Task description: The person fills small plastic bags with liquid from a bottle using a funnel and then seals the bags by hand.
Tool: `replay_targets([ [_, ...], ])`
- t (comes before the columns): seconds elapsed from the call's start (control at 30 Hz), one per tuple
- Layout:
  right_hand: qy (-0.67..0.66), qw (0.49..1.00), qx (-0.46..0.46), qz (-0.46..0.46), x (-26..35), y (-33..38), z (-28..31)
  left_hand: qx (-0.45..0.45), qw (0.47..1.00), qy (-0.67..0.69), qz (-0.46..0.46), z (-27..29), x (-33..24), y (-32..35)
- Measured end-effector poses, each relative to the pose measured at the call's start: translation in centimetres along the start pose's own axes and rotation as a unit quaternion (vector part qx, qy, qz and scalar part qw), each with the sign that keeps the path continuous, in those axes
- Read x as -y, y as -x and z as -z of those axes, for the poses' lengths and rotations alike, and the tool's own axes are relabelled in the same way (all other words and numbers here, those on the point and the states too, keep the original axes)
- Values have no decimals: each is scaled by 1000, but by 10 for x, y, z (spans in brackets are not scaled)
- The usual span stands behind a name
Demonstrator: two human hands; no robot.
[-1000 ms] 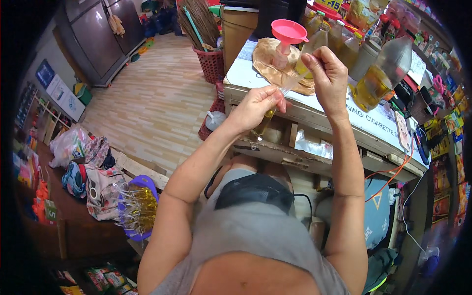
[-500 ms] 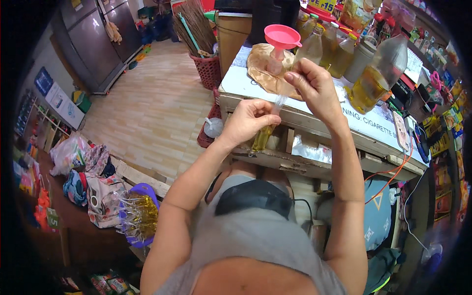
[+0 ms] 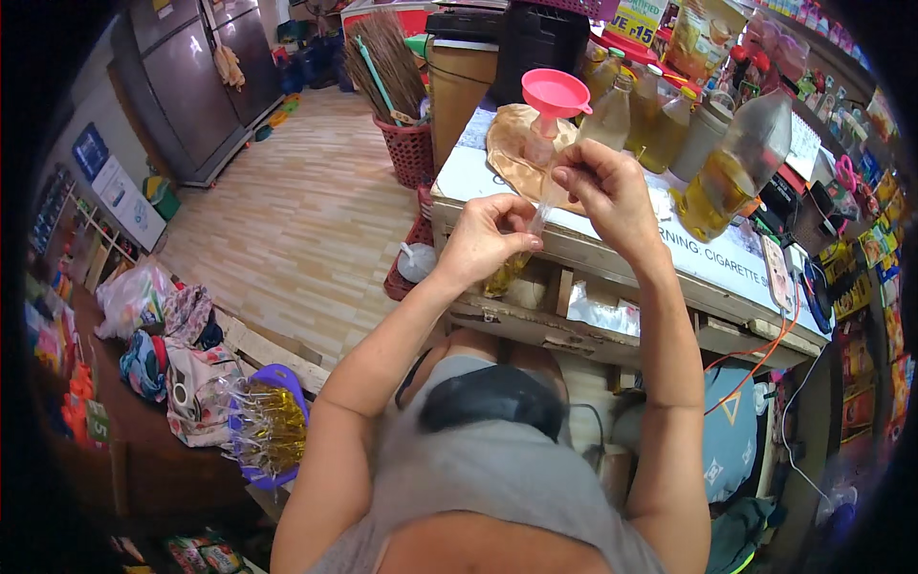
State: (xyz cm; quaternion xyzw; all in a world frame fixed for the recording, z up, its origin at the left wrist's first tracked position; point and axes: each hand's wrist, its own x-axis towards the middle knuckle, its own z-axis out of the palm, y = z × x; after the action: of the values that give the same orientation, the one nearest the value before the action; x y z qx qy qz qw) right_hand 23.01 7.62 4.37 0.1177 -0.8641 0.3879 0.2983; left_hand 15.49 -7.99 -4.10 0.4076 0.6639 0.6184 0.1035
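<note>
A narrow clear plastic bag (image 3: 503, 277) with yellow liquid in its lower end hangs from my left hand (image 3: 486, 241), whose thumb and fingers pinch it above the liquid. My right hand (image 3: 609, 196), higher and to the right, has the bag's upper end between thumb and fingertips. The stretch between the hands looks twisted and thin. Behind them, a pink funnel (image 3: 557, 93) stands in a clear container (image 3: 542, 140) on brown paper (image 3: 510, 158). To the right, a large clear bottle (image 3: 719, 191) tilts with yellow liquid inside.
Several bottles (image 3: 666, 129) line the back of the white tabletop (image 3: 469, 170). A phone (image 3: 777, 263) and orange cord (image 3: 782, 330) lie at its right. At lower left, a purple basin (image 3: 299, 383) holds several filled bags (image 3: 273, 426). A red basket (image 3: 409, 153) contains brooms.
The liquid-filled end of the bag has swung left and shows less beneath my left hand. My right hand is slightly lower against the table. The view has shifted a little.
</note>
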Motion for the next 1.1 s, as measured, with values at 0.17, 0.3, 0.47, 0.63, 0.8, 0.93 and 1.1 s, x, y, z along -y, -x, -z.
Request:
replay_targets([
  [0.17,14,1000,7,-6,7,1,0,14,991,131,12,2,5,1],
  [0.3,25,999,15,-20,5,0,-6,34,991,127,-1,6,-2,1],
  [0.47,-8,999,39,-7,3,2,-17,71,983,169,-21,3,-30,-3],
  [0.63,-13,999,2,-32,8,4,-19,78,978,191,-14,1,-24,-16],
  [0.8,-26,993,-117,0,-2,6,-9,126,978,165,-19,1,-24,-14],
  [0.93,-4,985,-163,49,-5,5,-6,118,979,164,-16,-2,-19,-10],
  [1.1,27,980,-190,53,-2,7,4,121,986,112,-22,-3,-15,-1],
])
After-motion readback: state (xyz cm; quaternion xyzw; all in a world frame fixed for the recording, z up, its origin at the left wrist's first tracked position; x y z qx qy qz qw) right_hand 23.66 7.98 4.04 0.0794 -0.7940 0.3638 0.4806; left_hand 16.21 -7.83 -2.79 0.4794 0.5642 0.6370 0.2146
